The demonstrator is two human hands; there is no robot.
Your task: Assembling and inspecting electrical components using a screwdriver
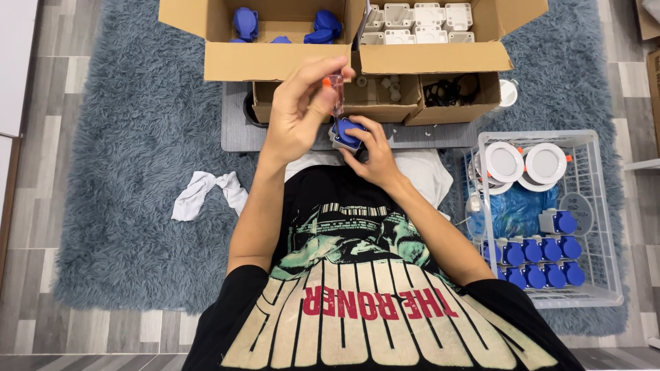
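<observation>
Two hands meet just below the boxes (289, 62). Left hand (299, 113), on the picture's left, is closed on a screwdriver (335, 93) with a clear handle, held upright, its tip down on the socket (347, 132), likely to drive a screw. Right hand (371, 154) is clamped on that blue-and-grey socket, steadying it from below. Right of the socket, a white basket (605, 206) holds rows of similar blue sockets and round lamps. White cloth (206, 192) lies on the rug, left.

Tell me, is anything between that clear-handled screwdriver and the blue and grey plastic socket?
Nothing visible. The left hand holds the clear-handled screwdriver right above the blue and grey plastic socket gripped by the right hand.
</observation>
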